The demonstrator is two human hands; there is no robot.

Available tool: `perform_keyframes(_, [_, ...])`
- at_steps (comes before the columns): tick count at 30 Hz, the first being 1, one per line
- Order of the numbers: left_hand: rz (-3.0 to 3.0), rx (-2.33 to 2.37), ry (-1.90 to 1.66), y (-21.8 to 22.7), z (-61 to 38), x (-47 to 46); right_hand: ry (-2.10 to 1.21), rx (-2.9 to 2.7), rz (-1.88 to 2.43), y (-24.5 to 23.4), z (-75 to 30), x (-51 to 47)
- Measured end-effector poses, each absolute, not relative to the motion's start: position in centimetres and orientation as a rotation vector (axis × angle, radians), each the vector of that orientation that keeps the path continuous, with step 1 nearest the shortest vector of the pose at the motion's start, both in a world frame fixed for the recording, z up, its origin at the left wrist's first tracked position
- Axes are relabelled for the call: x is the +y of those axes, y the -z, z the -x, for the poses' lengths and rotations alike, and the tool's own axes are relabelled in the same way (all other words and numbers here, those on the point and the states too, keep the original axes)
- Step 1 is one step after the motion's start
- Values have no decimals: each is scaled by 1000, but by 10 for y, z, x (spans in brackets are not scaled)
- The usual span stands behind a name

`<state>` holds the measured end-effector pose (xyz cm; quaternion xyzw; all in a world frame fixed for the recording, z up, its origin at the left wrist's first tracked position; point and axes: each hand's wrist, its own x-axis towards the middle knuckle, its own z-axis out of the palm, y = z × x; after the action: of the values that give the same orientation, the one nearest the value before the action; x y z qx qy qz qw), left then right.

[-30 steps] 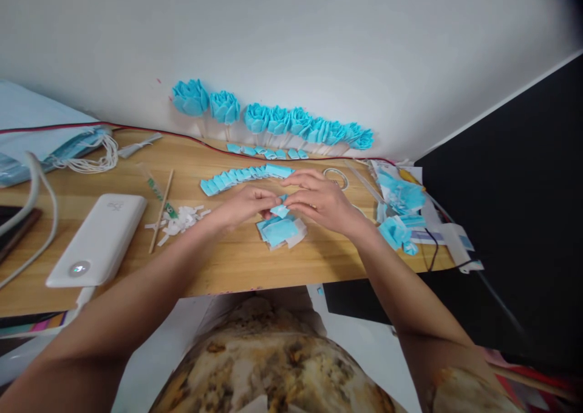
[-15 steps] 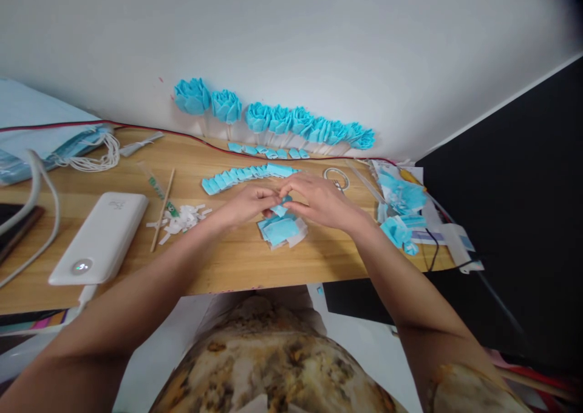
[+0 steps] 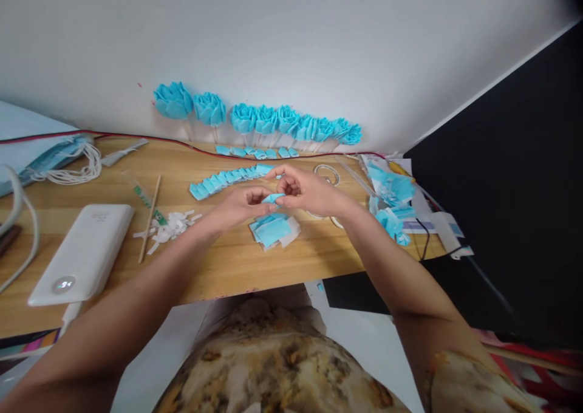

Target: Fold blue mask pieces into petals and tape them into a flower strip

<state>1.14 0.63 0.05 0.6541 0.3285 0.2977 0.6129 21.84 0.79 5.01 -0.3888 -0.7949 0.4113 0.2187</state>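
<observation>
Between my two hands is a small folded piece of blue fabric [image 3: 274,198], pinched at both ends. My left hand [image 3: 239,206] is closed on its left end, thumb toward me. My right hand [image 3: 306,189] grips the right end between thumb and fingers. Just below lies a stack of blue and white fabric pieces [image 3: 273,231] on the wooden desk [image 3: 218,273]. Behind my hands, a curved row of folded blue pieces [image 3: 223,181] overlaps, its right end partly covered by my right hand. A second, shorter row of blue pieces [image 3: 259,153] lies farther back.
Several blue fabric flowers [image 3: 265,119] on sticks lean on the wall. At left are a white power bank [image 3: 84,252], a wooden stick [image 3: 150,218] and white scraps [image 3: 175,228]. Blue scraps [image 3: 392,185] are heaped at right. A red-black cable [image 3: 182,145] runs along the back.
My fingers have shifted on the blue piece, which now stretches flatter between both hands. The camera view has turned slightly right, so the desk items appear farther left.
</observation>
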Motion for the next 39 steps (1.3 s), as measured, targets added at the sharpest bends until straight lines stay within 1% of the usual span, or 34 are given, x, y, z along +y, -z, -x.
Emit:
perform_keyframes(5, [-1539, 807, -743, 5, -14, 8, -1189, -2174, 1079, -45, -214, 12])
perform_keyframes(9, [-1510, 862, -796, 5, -14, 9, -1406, -2027, 1012, -46, -217, 16])
perform_keyframes(11, [-1441, 888, -840, 3, -13, 9, -1453, -1873, 1034, -48, -222, 15])
perform_keyframes(14, [-1330, 908, -890, 2, -13, 9, -1367, -1714, 1089, -47, -228, 11])
perform_keyframes(21, [-1279, 880, -960, 9, -16, 10, -1284, -1728, 1040, -23, -210, 5])
perform_keyframes(27, [-1279, 755, -863, 7, -16, 11, -1138, -1687, 1102, -23, -215, 12])
perform_keyframes(35, [-1400, 892, -825, 13, -14, 14, -1146, -1689, 1096, -18, -213, 7])
perform_keyframes(39, [-1390, 990, -890, 17, -13, 15, -1230, -1544, 1066, -11, -224, 0])
